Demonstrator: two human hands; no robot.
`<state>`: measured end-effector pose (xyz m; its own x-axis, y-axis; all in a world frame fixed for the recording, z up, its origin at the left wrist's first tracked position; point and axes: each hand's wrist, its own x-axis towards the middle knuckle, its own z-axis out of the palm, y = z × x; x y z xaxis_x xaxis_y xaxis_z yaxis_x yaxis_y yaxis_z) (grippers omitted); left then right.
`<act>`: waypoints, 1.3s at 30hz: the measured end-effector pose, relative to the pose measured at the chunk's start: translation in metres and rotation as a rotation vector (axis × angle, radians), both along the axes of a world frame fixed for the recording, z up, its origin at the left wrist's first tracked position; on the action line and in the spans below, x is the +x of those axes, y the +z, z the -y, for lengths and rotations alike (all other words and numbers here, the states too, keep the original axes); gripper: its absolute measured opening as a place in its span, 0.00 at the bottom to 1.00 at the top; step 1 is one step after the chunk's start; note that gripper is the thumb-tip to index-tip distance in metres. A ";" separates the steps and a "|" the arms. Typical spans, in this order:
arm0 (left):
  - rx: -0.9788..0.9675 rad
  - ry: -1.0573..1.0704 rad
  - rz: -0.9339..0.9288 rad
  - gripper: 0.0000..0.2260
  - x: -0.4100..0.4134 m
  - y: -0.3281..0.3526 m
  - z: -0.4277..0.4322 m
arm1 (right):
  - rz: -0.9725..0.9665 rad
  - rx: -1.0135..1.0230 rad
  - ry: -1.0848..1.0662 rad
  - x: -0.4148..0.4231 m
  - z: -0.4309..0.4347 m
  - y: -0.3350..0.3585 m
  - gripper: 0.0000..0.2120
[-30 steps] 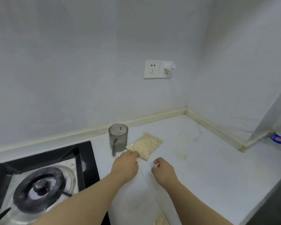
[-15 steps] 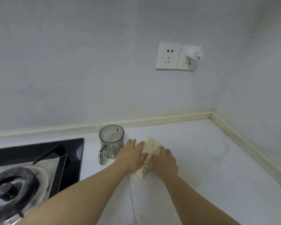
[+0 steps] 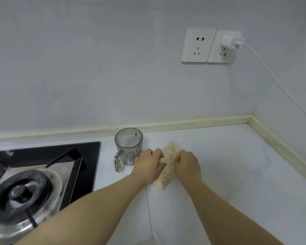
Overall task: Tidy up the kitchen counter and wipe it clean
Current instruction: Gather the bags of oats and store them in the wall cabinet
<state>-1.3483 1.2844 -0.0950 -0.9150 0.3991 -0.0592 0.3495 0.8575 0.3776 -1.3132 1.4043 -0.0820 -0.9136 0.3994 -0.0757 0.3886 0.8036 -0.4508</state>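
The left hand [image 3: 148, 166] and right hand [image 3: 189, 165] are gripping the small bag of oats [image 3: 167, 172] on the white desk [image 3: 233, 170], just beside the gray cup [image 3: 128, 147]. Their fingers [image 3: 155, 153] are curling round it. Tidying looks barely begun, and the wiping is not done yet.

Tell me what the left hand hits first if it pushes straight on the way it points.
The bag of grain, which the left hand grips at one edge. Past that, likely the right hand gripping the bag's other side, though depth is unclear.
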 end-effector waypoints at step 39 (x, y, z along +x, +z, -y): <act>0.603 1.031 -0.565 0.03 0.285 0.147 0.558 | -0.061 -0.845 0.670 0.210 0.586 0.133 0.26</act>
